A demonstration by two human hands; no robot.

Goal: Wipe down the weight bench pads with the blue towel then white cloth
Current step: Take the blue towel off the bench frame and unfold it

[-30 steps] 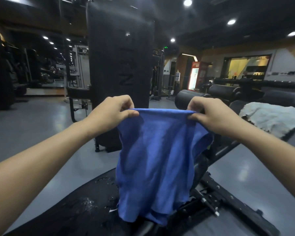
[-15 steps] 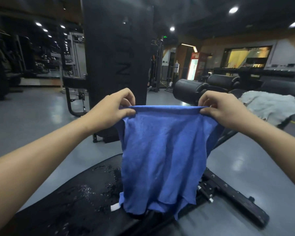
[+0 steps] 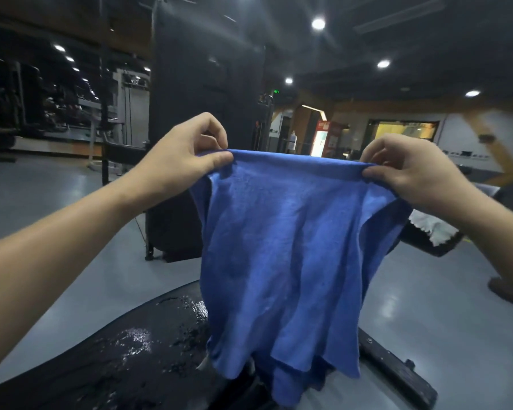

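Both the left hand [image 3: 187, 156] and right hand [image 3: 409, 170] pinch the blue towel [image 3: 282, 261] by its top edge above the wet bench pad [image 3: 137, 350] — such a light fingertip hold could slip, and the hanging cloth might smear the puddle instead of soaking it up.

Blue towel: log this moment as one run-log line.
blue towel: held up, spread, hanging | left hand: pinches top edge | right hand: pinches top edge | bench pad: wet | white cloth: lying aside, right

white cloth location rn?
In the head view, the white cloth lies at far right on a dark pad, just below the right hand and partly hidden behind the blue towel.
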